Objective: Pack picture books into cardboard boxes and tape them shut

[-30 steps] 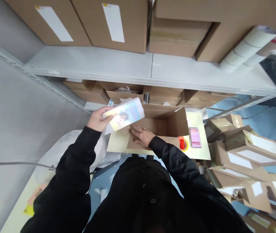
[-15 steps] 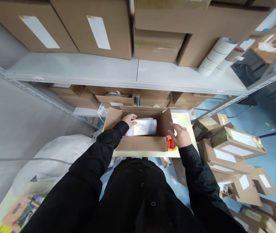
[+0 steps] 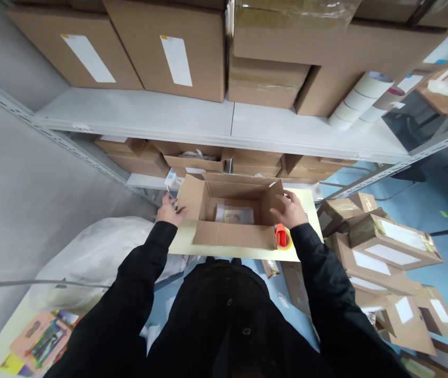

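Note:
An open cardboard box [image 3: 235, 236] stands on the pale yellow table with its flaps spread. Flat on the box floor lies a printed packet in a clear wrapper [image 3: 238, 215]. My left hand [image 3: 171, 211] is at the outer edge of the left flap, thumb and fingers apart. On the other side, my right hand [image 3: 292, 211] has its fingers spread against or just beside the right flap; contact is hard to make out. Neither hand holds anything. Beside the box's front right corner, below my right hand, sits a red and yellow tape dispenser [image 3: 283, 238].
A metal shelf [image 3: 192, 118] with large cartons and white label rolls [image 3: 360, 102] runs across the back. Taped cartons [image 3: 381, 252] pile up at the right. To the left are a white plastic bag [image 3: 90, 252] and colourful packages [image 3: 43, 338].
My left hand carried the printed packet into the box, let it go and moved out to the left flap. My right hand moved from the front flap to the right side.

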The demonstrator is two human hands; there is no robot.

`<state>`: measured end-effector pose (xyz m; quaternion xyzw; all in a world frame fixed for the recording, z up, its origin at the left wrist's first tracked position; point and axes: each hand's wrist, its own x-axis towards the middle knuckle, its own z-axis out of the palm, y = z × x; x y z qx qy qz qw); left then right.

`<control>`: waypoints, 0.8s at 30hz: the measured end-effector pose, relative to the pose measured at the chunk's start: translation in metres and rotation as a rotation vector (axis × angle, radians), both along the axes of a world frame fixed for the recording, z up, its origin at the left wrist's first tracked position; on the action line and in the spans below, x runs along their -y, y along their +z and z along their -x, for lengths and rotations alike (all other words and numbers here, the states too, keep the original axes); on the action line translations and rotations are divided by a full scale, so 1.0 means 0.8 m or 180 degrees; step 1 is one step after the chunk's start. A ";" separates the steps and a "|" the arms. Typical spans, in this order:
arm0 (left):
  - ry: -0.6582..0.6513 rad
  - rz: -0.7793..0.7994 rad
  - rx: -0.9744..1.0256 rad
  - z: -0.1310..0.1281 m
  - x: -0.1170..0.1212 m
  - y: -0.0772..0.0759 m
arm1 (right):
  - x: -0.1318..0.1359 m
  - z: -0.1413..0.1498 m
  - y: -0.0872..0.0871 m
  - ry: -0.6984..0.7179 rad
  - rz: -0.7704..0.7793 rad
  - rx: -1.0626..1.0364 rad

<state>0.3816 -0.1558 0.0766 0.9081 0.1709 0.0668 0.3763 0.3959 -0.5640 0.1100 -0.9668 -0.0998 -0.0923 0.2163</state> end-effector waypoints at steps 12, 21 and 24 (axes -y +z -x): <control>-0.0940 0.0758 0.0331 0.000 0.019 -0.002 | -0.025 -0.128 0.023 -0.0149 0.0040 -0.1272; -0.3054 -0.0995 -0.0795 -0.023 0.016 -0.003 | -0.017 -0.101 -0.014 0.0664 -0.0676 -0.1851; -0.3581 -0.1587 -0.1029 -0.024 0.001 0.002 | 0.004 -0.073 -0.024 0.1270 0.0502 -0.1538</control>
